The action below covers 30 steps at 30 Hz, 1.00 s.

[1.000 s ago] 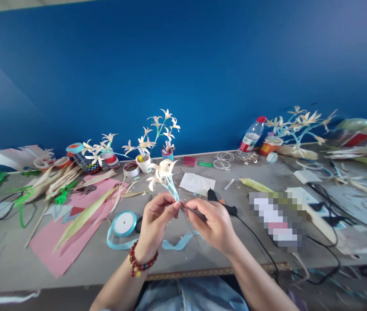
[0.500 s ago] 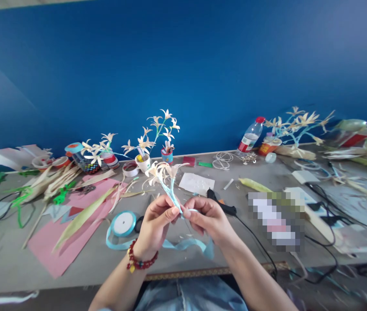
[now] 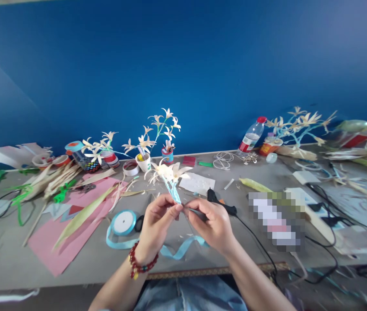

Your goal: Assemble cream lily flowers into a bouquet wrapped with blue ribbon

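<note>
My left hand (image 3: 160, 222), with a red bead bracelet at the wrist, is closed on the stems of a small bunch of cream artificial flowers (image 3: 169, 172). Light blue ribbon wraps the bunch's stems (image 3: 173, 191). The fingertips of my right hand (image 3: 212, 222) pinch close beside, at the lower end of the stems, and nearly touch my left thumb. A loose blue ribbon (image 3: 180, 252) runs from its spool (image 3: 123, 223) across the table and up under my right hand. My fingers partly hide the ribbon at the stems.
A black glue gun (image 3: 220, 203) with a cable lies right of my hands. Pink paper (image 3: 57, 248) and husks spread at left. More artificial flowers (image 3: 146, 142) stand in cups along the blue wall. A red-capped bottle (image 3: 251, 136) leans at the back right, near cables.
The bunch has turned slightly, its flowers now spread wider. My right fingers have shifted at the stem base, and the loose ribbon on the table lies lower.
</note>
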Motion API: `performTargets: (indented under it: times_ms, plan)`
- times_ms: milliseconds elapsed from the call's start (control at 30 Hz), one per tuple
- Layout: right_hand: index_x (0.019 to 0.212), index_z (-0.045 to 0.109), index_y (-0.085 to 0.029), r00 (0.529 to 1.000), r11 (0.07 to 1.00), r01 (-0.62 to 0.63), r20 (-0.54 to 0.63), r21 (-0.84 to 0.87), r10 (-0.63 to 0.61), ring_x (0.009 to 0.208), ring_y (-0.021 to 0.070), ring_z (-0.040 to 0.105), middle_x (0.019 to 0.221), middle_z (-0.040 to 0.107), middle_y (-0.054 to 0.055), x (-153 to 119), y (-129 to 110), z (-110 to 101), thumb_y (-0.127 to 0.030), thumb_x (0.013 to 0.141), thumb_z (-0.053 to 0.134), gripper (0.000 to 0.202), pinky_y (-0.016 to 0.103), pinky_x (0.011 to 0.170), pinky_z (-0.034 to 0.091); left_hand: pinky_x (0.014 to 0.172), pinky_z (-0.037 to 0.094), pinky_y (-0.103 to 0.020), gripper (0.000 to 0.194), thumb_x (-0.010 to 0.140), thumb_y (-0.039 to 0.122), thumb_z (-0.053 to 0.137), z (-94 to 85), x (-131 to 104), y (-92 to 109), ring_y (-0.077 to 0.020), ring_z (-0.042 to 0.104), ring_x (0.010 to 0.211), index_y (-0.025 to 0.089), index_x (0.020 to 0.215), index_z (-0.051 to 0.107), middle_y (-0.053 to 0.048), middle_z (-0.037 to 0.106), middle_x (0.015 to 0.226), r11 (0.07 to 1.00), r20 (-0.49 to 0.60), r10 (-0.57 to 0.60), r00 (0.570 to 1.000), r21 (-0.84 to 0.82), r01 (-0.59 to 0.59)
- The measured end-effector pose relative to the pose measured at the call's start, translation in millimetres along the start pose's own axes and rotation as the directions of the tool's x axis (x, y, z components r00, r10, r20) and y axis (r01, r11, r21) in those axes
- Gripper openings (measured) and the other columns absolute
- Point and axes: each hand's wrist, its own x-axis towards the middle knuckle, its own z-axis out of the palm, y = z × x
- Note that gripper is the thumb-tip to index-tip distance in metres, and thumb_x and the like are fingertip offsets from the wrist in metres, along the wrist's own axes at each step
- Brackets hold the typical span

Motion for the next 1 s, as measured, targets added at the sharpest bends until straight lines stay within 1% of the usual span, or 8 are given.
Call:
performTargets:
  times_ms: [100, 267, 400, 467, 533, 667, 833, 1000]
  plan:
    - [0.089, 0.063, -0.019, 0.998, 0.992, 0.025, 0.058, -0.126, -0.017, 0.05, 0.0096, 0.055, 0.063, 0.065, -0.003, 1, -1, -5, -0.018, 0.091, 0.056, 0.008, 0.02, 0.051, 0.038, 0.06, 0.04, -0.021, 0.019, 0.085, 0.031, 0.074, -3.0, 1, 6, -0.0094, 0.049, 0.061, 0.017, 0.077, 0.066, 0.002, 0.058, 0.068, 0.993, 0.028, -0.001, 1.0, 0.122, -0.003]
    - [0.088, 0.058, -0.02, 0.963, 0.894, 0.27, 0.123, -0.359, -0.241, 0.056, 0.0117, 0.063, 0.072, 0.071, 0.0, 6, -4, -12, -0.011, 0.089, 0.052, 0.011, 0.022, 0.052, 0.034, 0.061, 0.038, -0.024, 0.023, 0.088, 0.033, 0.069, -6.5, 3, 13, -0.0114, 0.046, 0.062, 0.018, 0.074, 0.06, 0.003, 0.053, 0.065, 0.949, 0.054, 0.01, 0.999, 0.313, -0.026]
    - [0.086, 0.057, -0.021, 0.949, 0.877, 0.308, 0.183, -0.37, -0.256, 0.057, 0.0123, 0.059, 0.068, 0.068, -0.001, 10, -5, -17, -0.013, 0.092, 0.051, 0.012, 0.024, 0.054, 0.032, 0.066, 0.039, -0.026, 0.021, 0.089, 0.03, 0.066, -8.3, 4, 18, -0.0136, 0.048, 0.067, 0.018, 0.073, 0.058, 0.001, 0.054, 0.068, 0.882, 0.101, 0.085, 0.991, 0.456, -0.122]
    - [0.086, 0.056, -0.021, 0.961, 0.924, 0.247, 0.194, -0.292, -0.196, 0.064, 0.0141, 0.059, 0.071, 0.066, 0.0, 10, -7, -19, -0.015, 0.094, 0.049, 0.012, 0.025, 0.06, 0.036, 0.068, 0.04, -0.027, 0.019, 0.089, 0.029, 0.067, -9.4, 4, 20, -0.0148, 0.051, 0.071, 0.018, 0.074, 0.06, 0.0, 0.057, 0.071, 0.867, 0.146, 0.065, 0.987, 0.481, -0.128]
    - [0.087, 0.054, -0.021, 0.973, 0.985, 0.101, 0.223, -0.142, -0.068, 0.067, 0.0137, 0.057, 0.075, 0.062, 0.0, 10, -8, -20, -0.017, 0.097, 0.045, 0.014, 0.024, 0.063, 0.039, 0.066, 0.04, -0.026, 0.019, 0.088, 0.03, 0.068, -11.2, 5, 21, -0.0146, 0.051, 0.07, 0.017, 0.076, 0.063, 0.0, 0.057, 0.071, 0.891, 0.175, -0.009, 0.984, 0.449, -0.072]
    - [0.086, 0.051, -0.021, 0.943, 0.968, -0.2, 0.298, 0.151, 0.148, 0.066, 0.0111, 0.05, 0.077, 0.053, -0.002, 8, -7, -19, -0.025, 0.102, 0.044, 0.018, 0.023, 0.062, 0.039, 0.058, 0.038, -0.024, 0.02, 0.084, 0.035, 0.073, -15.4, 9, 19, -0.0118, 0.048, 0.062, 0.016, 0.078, 0.067, 0.001, 0.054, 0.068, 0.973, 0.24, -0.166, 0.956, 0.195, 0.12]
    - [0.083, 0.055, -0.018, 0.917, 0.861, -0.357, 0.313, 0.363, 0.249, 0.057, 0.0096, 0.035, 0.066, 0.045, -0.004, 5, 1, -10, -0.042, 0.097, 0.056, 0.028, 0.022, 0.051, 0.029, 0.053, 0.038, -0.023, 0.024, 0.074, 0.035, 0.082, -15.0, 10, 13, -0.0099, 0.048, 0.057, 0.014, 0.076, 0.07, -0.001, 0.058, 0.068, 0.958, 0.263, -0.257, 0.93, -0.062, 0.282]
    - [0.079, 0.064, -0.015, 0.912, 0.822, -0.386, 0.304, 0.418, 0.274, 0.052, 0.008, 0.03, 0.06, 0.048, -0.004, 3, 6, -8, -0.048, 0.085, 0.07, 0.034, 0.022, 0.047, 0.022, 0.051, 0.035, -0.023, 0.026, 0.071, 0.036, 0.084, -13.5, 8, 12, -0.0086, 0.046, 0.054, 0.014, 0.075, 0.071, -0.002, 0.06, 0.067, 0.941, 0.286, -0.282, 0.916, -0.105, 0.322]
